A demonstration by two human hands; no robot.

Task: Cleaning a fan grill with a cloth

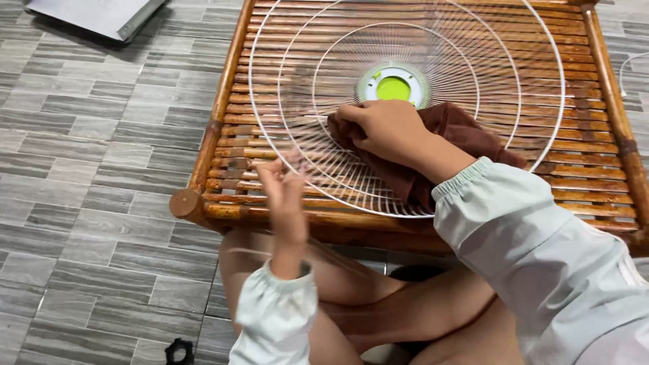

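On the slatted table (612, 108), right hand (385, 128) presses brown cloth (466, 138) into white wire fan guard (338, 67)

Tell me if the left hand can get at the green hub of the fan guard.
Probably yes. The left hand is at the fan guard's near rim, and the green hub lies uncovered; the right hand and brown cloth sit beside the path.

Right hand (385, 130) at frame centre curls knuckles-up, fingers closed; left hand (285, 199) below-left is raised, blurred, fingers loosely bent.
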